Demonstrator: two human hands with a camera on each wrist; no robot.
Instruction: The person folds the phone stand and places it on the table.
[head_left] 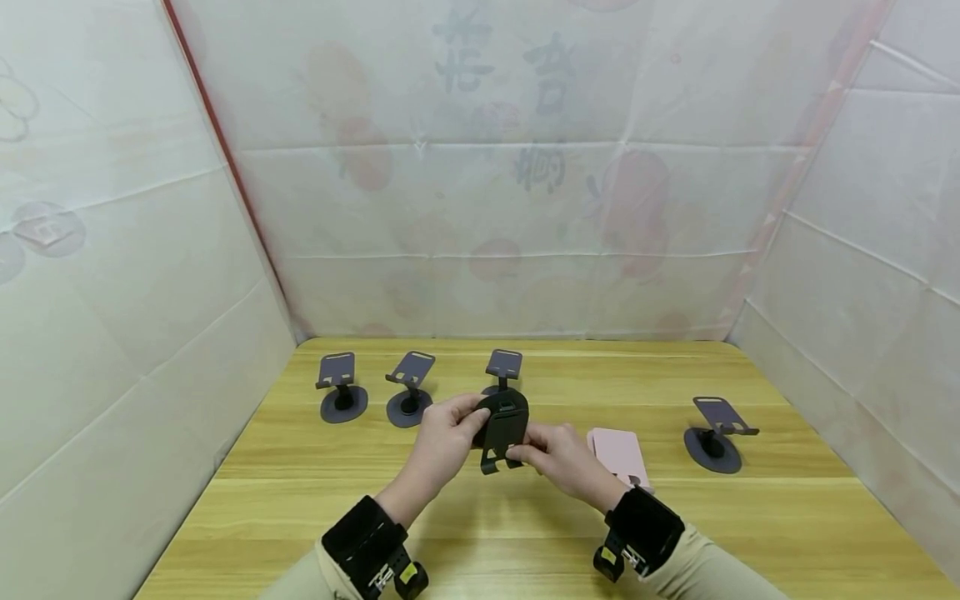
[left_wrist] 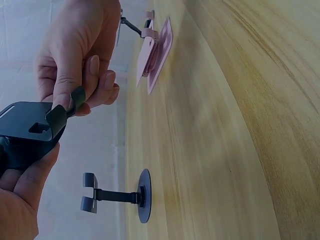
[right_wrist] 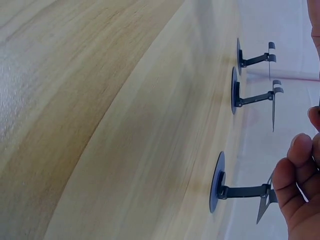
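Hands, left [head_left: 444, 433] and right [head_left: 558, 457], grip black phone stand [head_left: 504, 427] above table [head_left: 300, 500].

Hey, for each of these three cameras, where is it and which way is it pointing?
Head: above, facing forward and down; both hands, left hand and right hand, grip the black stand.
Left wrist: low beside the table, showing both hands and the pink stand.
Right wrist: low, toward three dark stands; fingertips show.
Shared: the held stand, in head and left wrist.

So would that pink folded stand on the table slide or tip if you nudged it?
The pink stand lies folded flat on the smooth wooden table, so it would probably slide, not tip. It looks thin, likely light and stiff. Its hinge might flop open when lifted.
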